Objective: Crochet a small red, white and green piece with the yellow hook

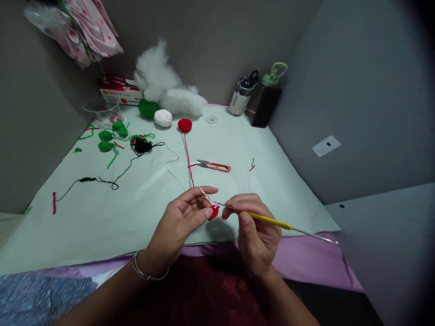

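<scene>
Between the thumb and fingers of my left hand (181, 215) is a small red crochet piece (214, 211) with white stitches along its top. White yarn (205, 195) runs over my left fingers down to it. My right hand (254, 226) grips a crochet hook (268, 220) by its yellow handle, and the thin metal tip touches the piece's white edge. From a red yarn ball (185, 125) a strand leads toward my left hand. A white yarn ball (163, 118) trails a thin strand the same way. Orange thread snips (214, 166) lie just beyond my hands.
White stuffing (166, 86) is heaped at the back wall. Green knitted pieces (106, 146), black yarn (142, 146) and a clear tub (102, 111) are at the left. A pen cup (239, 102) and a dark bottle (267, 106) stand at the back right, near the grey partition.
</scene>
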The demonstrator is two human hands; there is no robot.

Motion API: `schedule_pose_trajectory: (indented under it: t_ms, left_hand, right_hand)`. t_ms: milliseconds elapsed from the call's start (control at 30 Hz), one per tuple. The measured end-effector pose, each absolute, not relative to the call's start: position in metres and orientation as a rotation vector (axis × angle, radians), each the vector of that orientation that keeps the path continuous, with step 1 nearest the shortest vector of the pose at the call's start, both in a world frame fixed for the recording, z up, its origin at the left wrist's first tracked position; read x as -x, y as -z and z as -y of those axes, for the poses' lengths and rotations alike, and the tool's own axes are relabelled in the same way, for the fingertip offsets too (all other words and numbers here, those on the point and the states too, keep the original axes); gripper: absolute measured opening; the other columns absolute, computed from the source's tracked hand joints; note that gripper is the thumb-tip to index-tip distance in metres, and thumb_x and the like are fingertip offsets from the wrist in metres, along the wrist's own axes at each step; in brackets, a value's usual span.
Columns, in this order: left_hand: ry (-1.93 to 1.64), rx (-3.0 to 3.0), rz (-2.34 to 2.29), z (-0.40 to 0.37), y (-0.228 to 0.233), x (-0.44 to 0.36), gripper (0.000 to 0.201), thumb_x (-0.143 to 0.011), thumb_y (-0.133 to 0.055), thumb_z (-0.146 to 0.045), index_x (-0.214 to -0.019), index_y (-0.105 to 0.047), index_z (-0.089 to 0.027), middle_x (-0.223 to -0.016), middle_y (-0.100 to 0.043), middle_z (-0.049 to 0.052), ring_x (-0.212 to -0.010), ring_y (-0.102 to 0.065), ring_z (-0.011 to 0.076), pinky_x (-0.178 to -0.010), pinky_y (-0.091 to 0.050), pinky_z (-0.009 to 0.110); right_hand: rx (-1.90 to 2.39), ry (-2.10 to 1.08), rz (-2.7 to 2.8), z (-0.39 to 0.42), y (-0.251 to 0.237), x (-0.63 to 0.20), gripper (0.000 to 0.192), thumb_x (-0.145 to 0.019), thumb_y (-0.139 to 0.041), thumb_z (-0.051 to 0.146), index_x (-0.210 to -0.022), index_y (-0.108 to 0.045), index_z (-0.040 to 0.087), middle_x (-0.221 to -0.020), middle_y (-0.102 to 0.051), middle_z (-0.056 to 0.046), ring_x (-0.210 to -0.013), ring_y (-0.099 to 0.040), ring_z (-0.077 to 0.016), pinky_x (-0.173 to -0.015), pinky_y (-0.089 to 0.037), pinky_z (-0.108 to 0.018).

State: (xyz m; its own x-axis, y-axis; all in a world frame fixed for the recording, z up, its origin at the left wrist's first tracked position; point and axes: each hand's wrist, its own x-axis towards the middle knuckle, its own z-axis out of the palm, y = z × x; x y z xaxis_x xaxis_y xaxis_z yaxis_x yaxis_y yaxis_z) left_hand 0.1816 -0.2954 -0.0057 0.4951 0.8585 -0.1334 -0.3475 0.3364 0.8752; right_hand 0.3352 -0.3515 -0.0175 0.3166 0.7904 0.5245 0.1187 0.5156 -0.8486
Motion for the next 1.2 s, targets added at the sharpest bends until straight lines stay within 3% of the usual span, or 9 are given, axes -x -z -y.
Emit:
schedule_pose_trajectory:
  t_ms: [100, 267, 433, 700, 933, 1067, 1200]
  left_hand:
    - [-0.853, -0.869, -0.641, 0.296, 0.005, -0.182, 0.037, -0.085, -0.084, -0.024, -0.121, -0.077, -0.027, -0.089, -0.066, 0.0, -0.086, -0.06, 0.0145, -0.086, -0.05, 0.028]
    - [-0.839, -0.841, -0.614, 0.293, 0.003, -0.183, 0.046, -0.085, -0.084, -0.022, -0.13, -0.073, -0.027, -0.086, -0.066, -0.001, -0.085, -0.061, 0.014, -0.088, -0.049, 0.029]
    - [-0.842, -0.883, -0.627, 0.292, 0.002, -0.181, 0.039, -0.086, -0.083, -0.023, -0.125, -0.075, -0.025, -0.084, -0.066, -0.001, -0.082, -0.06, 0.0118, -0.083, -0.049, 0.025]
    - [-0.902, -0.998, -0.671, 0.294, 0.005, -0.18, 0.034, -0.089, -0.079, -0.021, -0.122, -0.073, -0.025, -0.084, -0.066, -0.003, -0.081, -0.062, 0.0104, -0.081, -0.052, 0.022]
    - [-0.944, -1.065, -0.727, 0.297, 0.001, -0.185, 0.032, -0.086, -0.08, -0.018, -0.116, -0.07, -0.021, -0.082, -0.067, -0.002, -0.081, -0.065, 0.0125, -0.083, -0.055, 0.025]
    - [-0.971, -1.073, -0.679, 0.297, 0.003, -0.182, 0.028, -0.098, -0.065, -0.025, -0.126, -0.068, -0.024, -0.092, -0.065, 0.001, -0.083, -0.064, 0.0129, -0.083, -0.056, 0.027]
    - [-0.845, -1.219, -0.59, 0.292, 0.001, -0.178, 0.044, -0.092, -0.069, -0.017, -0.135, -0.064, -0.027, -0.109, -0.07, 0.004, -0.098, -0.069, 0.0166, -0.095, -0.055, 0.033]
  right_hand:
    - [0.963, -0.613, 1.205, 0.35, 0.02, -0.333, 0.02, -0.103, -0.058, 0.024, -0.109, -0.077, 0.03, -0.105, -0.074, -0.005, -0.093, -0.068, -0.0212, -0.074, -0.058, -0.037]
    - [0.848, -0.839, 1.013, 0.344, 0.018, -0.335, 0.015, -0.103, -0.06, 0.028, -0.104, -0.075, 0.028, -0.1, -0.078, -0.003, -0.072, -0.069, -0.0142, -0.066, -0.059, -0.03]
    - [0.789, -0.936, 0.985, 0.343, 0.014, -0.342, 0.016, -0.104, -0.058, 0.029, -0.101, -0.073, 0.024, -0.092, -0.078, -0.003, -0.071, -0.071, -0.0133, -0.066, -0.059, -0.027]
    - [0.926, -0.556, 1.379, 0.357, 0.012, -0.346, 0.026, -0.105, -0.049, 0.012, -0.119, -0.068, 0.023, -0.107, -0.075, -0.005, -0.092, -0.07, -0.0174, -0.081, -0.059, -0.035]
    - [1.014, -0.242, 1.636, 0.356, 0.016, -0.343, 0.033, -0.1, -0.054, 0.003, -0.124, -0.069, 0.019, -0.114, -0.071, -0.008, -0.105, -0.068, -0.0163, -0.089, -0.058, -0.03]
    - [0.969, -0.487, 1.364, 0.352, 0.018, -0.341, 0.026, -0.104, -0.052, 0.011, -0.114, -0.072, 0.024, -0.104, -0.073, -0.004, -0.096, -0.069, -0.0156, -0.084, -0.058, -0.03]
    - [0.861, -0.758, 1.128, 0.344, 0.018, -0.342, 0.017, -0.105, -0.056, 0.024, -0.104, -0.073, 0.026, -0.097, -0.072, -0.002, -0.08, -0.067, -0.013, -0.075, -0.057, -0.027]
